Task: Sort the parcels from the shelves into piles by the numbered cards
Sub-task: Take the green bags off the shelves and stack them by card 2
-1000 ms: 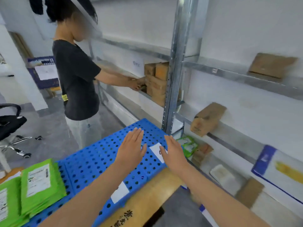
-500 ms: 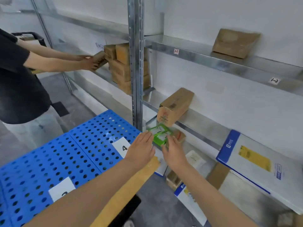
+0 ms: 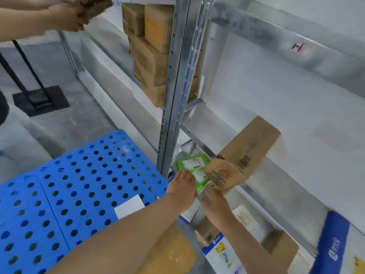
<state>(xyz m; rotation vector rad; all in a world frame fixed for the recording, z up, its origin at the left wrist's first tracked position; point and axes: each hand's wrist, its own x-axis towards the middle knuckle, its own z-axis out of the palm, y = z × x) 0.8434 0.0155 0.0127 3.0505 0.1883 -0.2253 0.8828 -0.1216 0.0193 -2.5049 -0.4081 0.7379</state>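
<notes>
A small stack of green parcels (image 3: 194,165) with white labels lies on a low shelf just right of the steel upright (image 3: 177,86). My left hand (image 3: 182,187) reaches in with straight fingers, the tips touching the near edge of the green stack. My right hand (image 3: 215,204) reaches toward the same stack from the right. Its fingertips are hidden under a tilted brown box (image 3: 243,155) on the shelf above. A white numbered card (image 3: 129,206) lies on the blue perforated table (image 3: 79,194), its number hidden by my left forearm.
Brown boxes (image 3: 152,56) are stacked behind the upright. Another person at top left holds a brown parcel (image 3: 92,6). Blue-and-white mailers (image 3: 331,246) (image 3: 219,252), a white parcel (image 3: 245,216) and a brown box (image 3: 280,246) lie on the lowest shelf.
My view has swung right and closer to the shelves. Both hands left the blue table and reached into the low shelf, up to the green parcels.
</notes>
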